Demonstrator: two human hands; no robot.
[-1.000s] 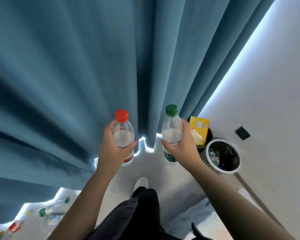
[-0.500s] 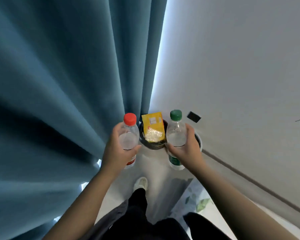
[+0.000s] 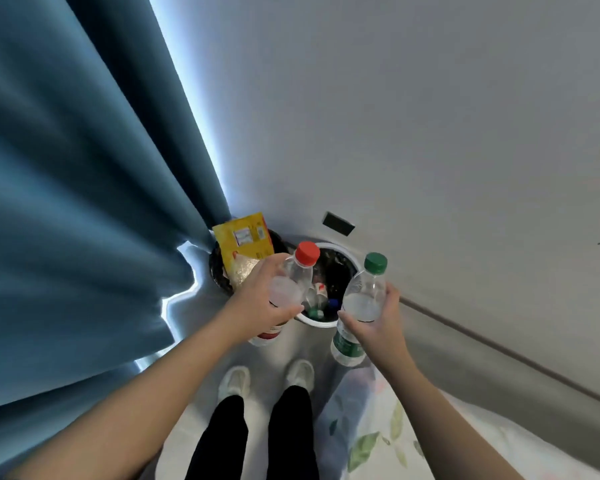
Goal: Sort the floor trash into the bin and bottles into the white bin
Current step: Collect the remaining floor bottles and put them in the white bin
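My left hand [image 3: 262,299] grips a clear red-capped bottle [image 3: 293,282], held upright over the near-left rim of the white bin [image 3: 340,249]. My right hand [image 3: 378,323] grips a clear green-capped bottle [image 3: 362,303] just right of that bin. Inside the white bin lie several bottles on a dark liner. Left of it stands a dark bin [image 3: 219,268] with a yellow packet [image 3: 245,242] sticking out of it.
A blue curtain [image 3: 84,202] hangs at the left, touching the dark bin. A grey wall [image 3: 430,133] with a dark socket plate [image 3: 338,223] runs behind the bins. A floral bedsheet [image 3: 378,427] lies at lower right. My feet [image 3: 267,379] stand just before the bins.
I have stepped closer and turned right; the bins now lie directly below my hands. Both bottles moved toward the white bin, the red-capped one now over its rim.
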